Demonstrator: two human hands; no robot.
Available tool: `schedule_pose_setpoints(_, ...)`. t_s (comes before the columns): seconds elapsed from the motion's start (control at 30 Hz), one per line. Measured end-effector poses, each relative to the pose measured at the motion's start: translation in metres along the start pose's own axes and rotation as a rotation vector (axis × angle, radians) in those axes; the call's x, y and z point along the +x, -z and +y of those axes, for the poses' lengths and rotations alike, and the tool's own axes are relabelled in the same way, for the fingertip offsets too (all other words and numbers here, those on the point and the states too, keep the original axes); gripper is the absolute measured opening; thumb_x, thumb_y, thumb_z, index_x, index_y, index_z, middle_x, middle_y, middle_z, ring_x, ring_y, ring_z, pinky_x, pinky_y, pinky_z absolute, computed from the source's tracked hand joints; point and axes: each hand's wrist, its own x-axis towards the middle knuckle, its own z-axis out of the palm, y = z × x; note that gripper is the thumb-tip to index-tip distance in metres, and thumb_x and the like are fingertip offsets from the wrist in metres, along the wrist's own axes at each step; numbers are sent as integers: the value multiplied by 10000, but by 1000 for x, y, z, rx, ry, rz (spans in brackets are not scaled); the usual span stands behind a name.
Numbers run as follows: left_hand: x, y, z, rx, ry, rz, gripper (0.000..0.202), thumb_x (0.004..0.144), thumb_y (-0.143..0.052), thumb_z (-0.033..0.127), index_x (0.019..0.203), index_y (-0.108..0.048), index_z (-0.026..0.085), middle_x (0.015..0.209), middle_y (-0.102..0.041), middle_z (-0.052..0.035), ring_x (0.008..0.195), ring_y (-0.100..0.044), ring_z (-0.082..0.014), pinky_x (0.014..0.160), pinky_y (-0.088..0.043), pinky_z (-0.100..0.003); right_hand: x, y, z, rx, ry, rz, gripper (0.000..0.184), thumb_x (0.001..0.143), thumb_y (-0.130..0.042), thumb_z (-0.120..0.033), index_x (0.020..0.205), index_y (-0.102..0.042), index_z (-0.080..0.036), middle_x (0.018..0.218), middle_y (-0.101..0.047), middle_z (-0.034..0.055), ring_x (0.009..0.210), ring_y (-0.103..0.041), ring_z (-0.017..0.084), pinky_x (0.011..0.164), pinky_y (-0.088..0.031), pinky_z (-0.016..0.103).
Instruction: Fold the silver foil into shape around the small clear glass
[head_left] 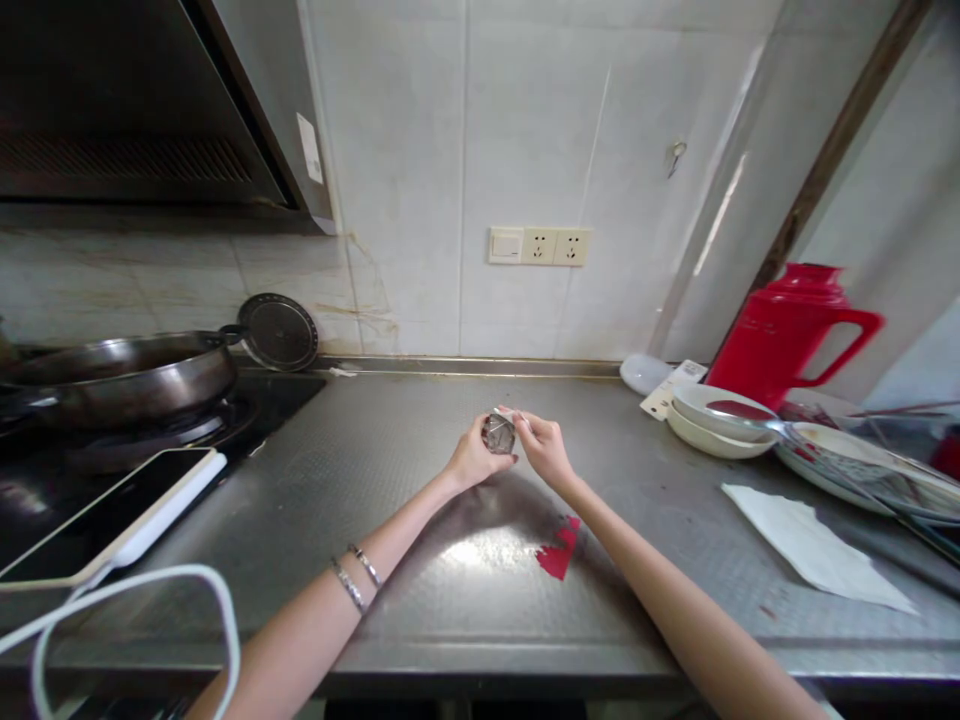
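Steel counter (405, 425), tiled wall (405, 150); left hand (470, 456) grips container (498, 435), right hand (547, 448) pinched, hold unclear.

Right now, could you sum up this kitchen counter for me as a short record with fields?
Left hand: holds a small round object, too small to identify
Right hand: fingertips at that object's edge
Between forearms: torn red scrap on metal counter
Left side: metal pan; phone with white cable
Right side: red thermos flask; white paper napkin
Wall: two sockets beside a switch
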Motion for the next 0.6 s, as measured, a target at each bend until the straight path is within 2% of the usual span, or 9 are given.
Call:
schedule_pose_setpoints(0.1, -1, 0, 5, -104, 61, -1, 624, 545, -793, 214, 1105, -527, 141, 867, -654, -28, 703, -613, -140, 644, -522, -269, 0, 1, 0, -28, 25, 27, 377, 938, -406, -393, 1027, -720, -204, 1036, -715, 69, 956, -690, 262, 821, -574, 411)
schedule_pose_setpoints(0.23, 0, 2, 13, -297, 153, -28, 587, 556, -803, 280, 1057, -522, 162, 885, -635, -30, 689, -603, -134, 538, -529, -245, -4, 1, -5, -73, 283, 10, 328, 942, -409, -281, 1137, -665, -213, 1159, -670, 76, 1113, -617, 239, 1017, -460, 468)
schedule_pose_setpoints(0.3, 1, 4, 16, -336, 158, -28, 573, 539, -815, 287, 1024, -534, 167, 908, -636, -37, 736, -608, -144, 539, -533, -235, -5, 2, -7, -96, 414, -45, 337, 937, -412, -234, 1198, -624, -220, 1224, -634, 79, 1183, -566, 229, 1061, -413, 492)
schedule_pose_setpoints(0.37, 1, 5, 18, -350, 151, -29, 561, 535, -814, 271, 1012, -539, 165, 890, -634, -30, 735, -603, -137, 540, -531, -224, -4, 3, -6, -109, 461, -70, 344, 934, -419, -221, 1225, -602, -231, 1256, -613, 77, 1215, -538, 225, 1071, -400, 503)
schedule_pose_setpoints(0.43, 0, 5, 20, -345, 140, -34, 544, 543, -798, 236, 1015, -540, 157, 849, -624, -16, 693, -589, -118, 536, -524, -215, -3, 3, -4, -97, 401, -35, 331, 940, -417, -238, 1203, -618, -235, 1236, -627, 67, 1183, -565, 224, 1064, -409, 501)
schedule_pose_setpoints(0.6, -4, 2, 23, -281, 97, -80, 493, 573, -749, 213, 1018, -548, 144, 733, -568, 24, 594, -537, -91, 508, -509, -219, 0, 1, 2, -35, 93, 101, 328, 943, -421, -352, 1044, -710, -238, 1060, -708, 40, 1021, -664, 246, 958, -508, 469)
